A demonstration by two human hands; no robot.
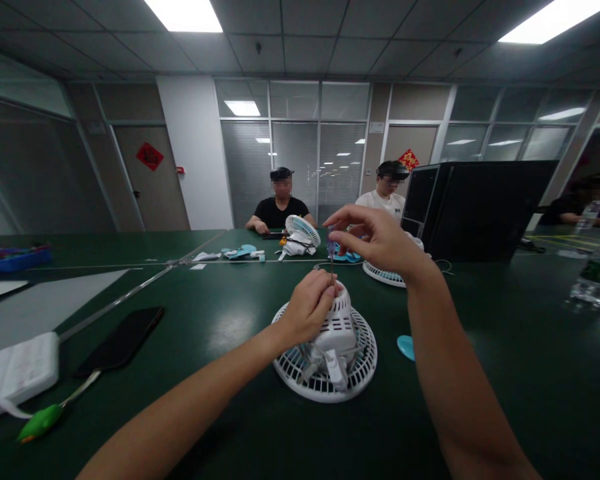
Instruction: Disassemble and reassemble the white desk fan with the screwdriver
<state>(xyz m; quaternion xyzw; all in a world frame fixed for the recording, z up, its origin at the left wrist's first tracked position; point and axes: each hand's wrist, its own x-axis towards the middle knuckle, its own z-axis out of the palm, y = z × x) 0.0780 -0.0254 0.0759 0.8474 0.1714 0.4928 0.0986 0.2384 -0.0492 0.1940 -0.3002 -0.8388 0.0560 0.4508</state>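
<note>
A small white desk fan (pixel 337 330) lies grille-down on the green table in front of me, its slotted housing and neck pointing up. My left hand (pixel 313 300) is closed at the top of that housing, fingertips beside the shaft of a screwdriver. The screwdriver (pixel 331 251) stands nearly upright, with a clear purplish handle and a thin shaft; its tip is hidden by my left fingers. From above, my right hand (pixel 373 239) has its thumb and fingers around the handle's top. A white cable and plug are bundled on the fan's back.
Right of the fan lies a light-blue disc (pixel 406 347). A black phone (pixel 120 341), white power bank (pixel 20 373) and green cable piece (pixel 43 423) are at left. Across the table sit two people with other fans (pixel 303 233). A black computer case (pixel 485 210) and water bottle (pixel 597 277) stand right.
</note>
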